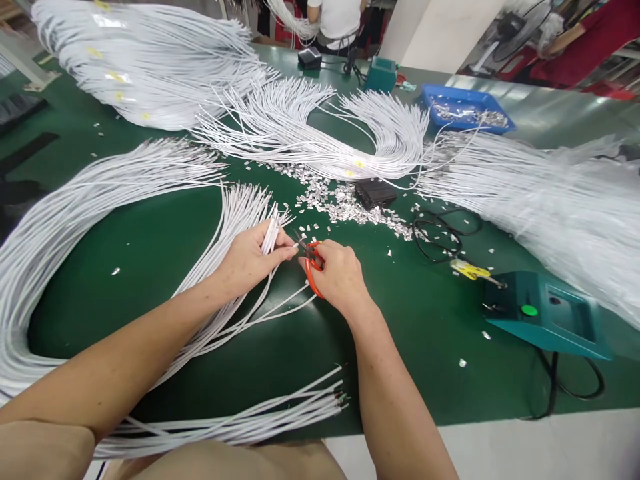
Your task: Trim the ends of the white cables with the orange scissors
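White cables (245, 207) fan out at the centre of the green table. My left hand (255, 257) is closed around several of their ends, with one cable tip pinched between thumb and finger. Closed on orange-handled scissors (314, 267) is my right hand (337, 270), just right of the left. The dark blades point left, close to the pinched tip. Whether they touch it is too small to tell. Below the hands, another group of white cables (280, 417) lies near the table's front edge.
Small silvery pieces (340, 203) are scattered around a black block (375, 193). A teal device (545, 313) stands right, near plastic-covered cables (560, 193). Behind are a blue tray (467, 100), large cable bundles (165, 60) and people (340, 20).
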`<act>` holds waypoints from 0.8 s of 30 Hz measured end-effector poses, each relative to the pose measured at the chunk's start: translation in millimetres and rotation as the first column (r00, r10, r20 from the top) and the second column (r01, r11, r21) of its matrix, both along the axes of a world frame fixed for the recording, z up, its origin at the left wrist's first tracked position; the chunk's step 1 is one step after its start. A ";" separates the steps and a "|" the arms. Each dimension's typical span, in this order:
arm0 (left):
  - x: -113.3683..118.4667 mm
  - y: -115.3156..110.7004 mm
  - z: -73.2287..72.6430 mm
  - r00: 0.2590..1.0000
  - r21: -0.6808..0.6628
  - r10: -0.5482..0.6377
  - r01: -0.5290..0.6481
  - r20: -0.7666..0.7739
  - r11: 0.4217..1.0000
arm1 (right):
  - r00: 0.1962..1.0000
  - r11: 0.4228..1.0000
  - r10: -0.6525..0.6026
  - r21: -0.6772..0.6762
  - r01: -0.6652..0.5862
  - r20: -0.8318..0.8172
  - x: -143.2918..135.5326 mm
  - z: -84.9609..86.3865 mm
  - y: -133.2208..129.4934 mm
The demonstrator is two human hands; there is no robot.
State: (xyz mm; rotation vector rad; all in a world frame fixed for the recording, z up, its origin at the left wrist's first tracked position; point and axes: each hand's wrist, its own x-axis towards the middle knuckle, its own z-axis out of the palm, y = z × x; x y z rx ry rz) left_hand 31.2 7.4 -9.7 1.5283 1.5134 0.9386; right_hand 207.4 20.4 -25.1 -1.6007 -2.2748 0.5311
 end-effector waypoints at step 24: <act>1.9 1.7 1.4 0.996 -0.047 0.055 -0.051 0.076 0.998 | 0.832 0.943 -0.258 -0.314 0.107 -0.491 0.5 3.0 2.1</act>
